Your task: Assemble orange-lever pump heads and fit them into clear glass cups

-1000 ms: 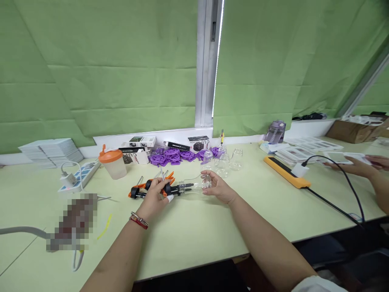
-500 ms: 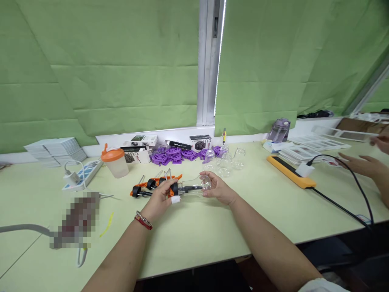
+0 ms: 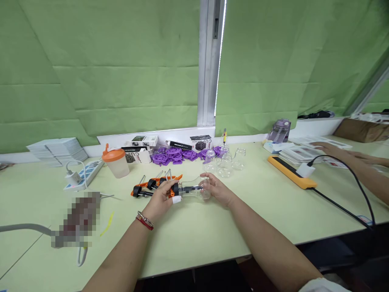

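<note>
A clear bottle (image 3: 190, 194) lies on its side between my hands, a dark tube running inside it. My left hand (image 3: 161, 199), a white wrap on the thumb, grips the black collar (image 3: 175, 189) of an orange-and-black pump head at the bottle's left end. Fingers of my right hand (image 3: 219, 190) curl round the bottle's rounded right end. Just beyond my left hand lie several more orange-and-black pump heads (image 3: 138, 191) with dark tubes. Behind the bottle stand several clear empty bottles (image 3: 224, 167).
Purple plastic parts (image 3: 174, 155) are heaped by the window ledge, near small printed boxes (image 3: 201, 143). An orange-lidded cup (image 3: 117, 162) and a white power strip (image 3: 88, 174) stand left. Right are a yellow power strip (image 3: 290, 172) with a black cable and a co-worker's hands (image 3: 331, 151).
My right fingers have shifted slightly on the bottle's end, and the bottle appears rolled a little. The co-worker's hands have moved left, over the stacked white frames.
</note>
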`<state>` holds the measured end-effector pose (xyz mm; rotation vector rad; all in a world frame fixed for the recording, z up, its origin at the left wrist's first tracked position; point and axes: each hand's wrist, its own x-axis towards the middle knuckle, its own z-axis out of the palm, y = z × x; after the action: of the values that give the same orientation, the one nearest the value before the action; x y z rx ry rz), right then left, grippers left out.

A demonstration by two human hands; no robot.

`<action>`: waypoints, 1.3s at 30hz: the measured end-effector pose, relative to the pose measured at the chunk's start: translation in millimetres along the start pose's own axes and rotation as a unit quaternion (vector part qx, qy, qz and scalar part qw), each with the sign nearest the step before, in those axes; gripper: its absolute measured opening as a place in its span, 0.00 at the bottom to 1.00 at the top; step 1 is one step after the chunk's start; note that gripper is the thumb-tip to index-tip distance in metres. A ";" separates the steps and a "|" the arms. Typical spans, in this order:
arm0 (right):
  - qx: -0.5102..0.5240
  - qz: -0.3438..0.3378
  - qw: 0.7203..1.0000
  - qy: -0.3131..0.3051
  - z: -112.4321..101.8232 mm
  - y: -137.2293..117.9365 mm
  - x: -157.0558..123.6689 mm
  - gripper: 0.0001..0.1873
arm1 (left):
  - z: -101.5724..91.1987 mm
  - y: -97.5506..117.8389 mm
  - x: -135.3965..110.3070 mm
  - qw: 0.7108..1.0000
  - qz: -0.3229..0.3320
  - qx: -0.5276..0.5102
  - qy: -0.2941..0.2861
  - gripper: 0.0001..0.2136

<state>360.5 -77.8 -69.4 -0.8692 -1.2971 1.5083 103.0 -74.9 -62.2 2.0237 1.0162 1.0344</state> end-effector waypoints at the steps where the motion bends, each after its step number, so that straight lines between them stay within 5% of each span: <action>1: -0.005 0.003 1.000 0.009 0.8 0.2 0.2 0.28 | 0.0 0.0 0.2 1.000 0.000 0.001 0.001 0.25; 13: 0.027 0.024 0.999 -0.029 -6.3 -10.2 -10.4 0.36 | -1.6 -1.3 -0.7 1.000 -0.002 0.010 0.020 0.23; 22: -0.017 0.031 0.999 0.005 -2.9 -1.5 -2.7 0.30 | -1.3 -1.4 0.8 1.000 0.005 -0.003 0.017 0.24; 28: -0.009 0.018 0.998 -0.060 -4.0 -10.0 -10.9 0.31 | -4.1 -4.4 0.0 1.000 0.000 0.000 0.027 0.24; 31: -0.001 0.017 0.999 -0.047 -5.5 -11.4 -11.8 0.36 | -4.4 -6.7 -0.3 1.000 0.005 -0.002 0.024 0.24; 39: -0.043 0.022 0.999 -0.017 -6.3 1.7 -1.9 0.30 | -2.8 -5.5 -0.3 1.000 -0.004 -0.015 0.022 0.25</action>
<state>366.6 -77.6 -72.3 -0.9348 -1.3845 1.5167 98.6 -71.9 -65.3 1.9802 1.0250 1.0872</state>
